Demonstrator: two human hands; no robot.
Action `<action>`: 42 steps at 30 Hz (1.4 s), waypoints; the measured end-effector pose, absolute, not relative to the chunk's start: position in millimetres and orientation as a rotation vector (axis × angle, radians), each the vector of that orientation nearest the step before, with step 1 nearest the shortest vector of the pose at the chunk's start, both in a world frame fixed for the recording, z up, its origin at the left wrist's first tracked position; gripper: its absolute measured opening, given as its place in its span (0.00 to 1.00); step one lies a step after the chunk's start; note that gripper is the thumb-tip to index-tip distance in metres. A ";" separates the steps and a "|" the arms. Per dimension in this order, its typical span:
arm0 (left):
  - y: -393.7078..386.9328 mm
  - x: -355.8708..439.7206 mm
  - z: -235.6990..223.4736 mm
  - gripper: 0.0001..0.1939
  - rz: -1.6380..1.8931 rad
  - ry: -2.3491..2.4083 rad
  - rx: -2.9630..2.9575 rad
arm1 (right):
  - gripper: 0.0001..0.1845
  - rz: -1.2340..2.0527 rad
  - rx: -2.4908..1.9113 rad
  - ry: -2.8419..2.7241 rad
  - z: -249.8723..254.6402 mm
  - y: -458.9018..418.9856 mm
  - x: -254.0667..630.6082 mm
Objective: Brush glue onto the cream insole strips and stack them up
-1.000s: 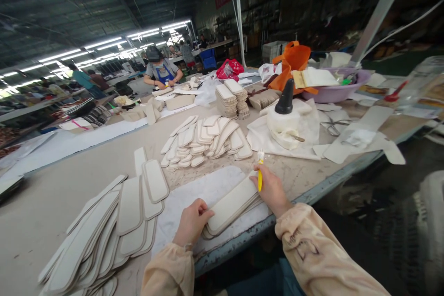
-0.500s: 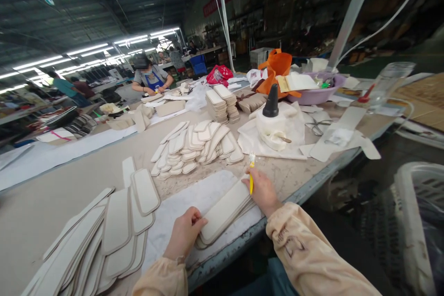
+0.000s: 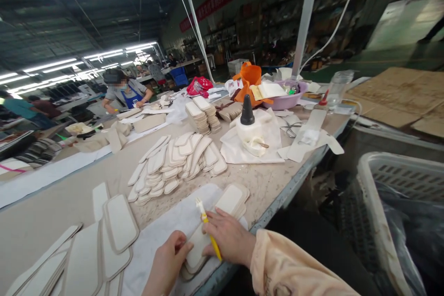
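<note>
My right hand (image 3: 231, 236) is closed around a yellow-handled brush (image 3: 204, 218) whose tip is coated in white paste. It rests over a small stack of long, round-cornered pale panels (image 3: 231, 199), its fingers on the top one. At the near left end of that stack, my left hand (image 3: 169, 256) pinches the top panel's edge between thumb and fingers. Under the stack lies a white cloth (image 3: 156, 231). To the left, longer pale panels (image 3: 83, 259) are fanned out in a pile. Part of the top panel is hidden by my right hand.
Beyond the cloth sits a heap of smaller pale pieces (image 3: 176, 162). A white container with a black cone (image 3: 247, 111) stands on a white sheet. Scissors (image 3: 291, 129) lie to its right. A plastic basket (image 3: 364, 185) stands beside the table edge. A co-worker (image 3: 126, 92) works across the table.
My right hand has moved from the panel's far end toward the near end, close to my left hand, with the brush still in it. The view has turned to the right.
</note>
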State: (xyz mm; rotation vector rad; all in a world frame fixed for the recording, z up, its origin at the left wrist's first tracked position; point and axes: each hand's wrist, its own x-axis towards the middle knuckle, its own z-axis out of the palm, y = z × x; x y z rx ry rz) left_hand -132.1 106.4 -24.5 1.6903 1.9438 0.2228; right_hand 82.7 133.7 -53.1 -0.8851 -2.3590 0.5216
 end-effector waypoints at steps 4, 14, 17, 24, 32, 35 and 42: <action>106.5 -130.2 -20.0 0.06 0.163 1.951 1.684 | 0.22 0.500 -1.097 -2.281 -53.8 155.6 115.2; 96.8 -126.1 -12.6 0.09 0.257 2.102 1.770 | 0.12 0.338 -1.298 -1.980 -55.9 173.3 136.2; 94.1 -121.9 -10.5 0.08 0.310 2.135 1.750 | 0.12 0.372 -1.281 -1.926 -54.4 174.1 137.6; 90.8 -109.1 4.0 0.07 0.550 2.072 1.721 | 0.11 0.451 -1.247 -1.842 -50.9 171.5 142.2; 85.1 -98.2 32.4 0.16 1.238 1.841 1.253 | 0.17 0.799 -1.182 -1.458 -33.2 171.3 147.2; 86.1 -93.3 45.6 0.17 1.484 1.690 1.002 | 0.18 1.020 -1.026 -1.321 -32.5 170.5 145.6; 70.2 -110.8 52.4 0.21 1.538 1.569 0.904 | 0.16 1.273 -0.829 -1.048 -7.8 152.2 136.2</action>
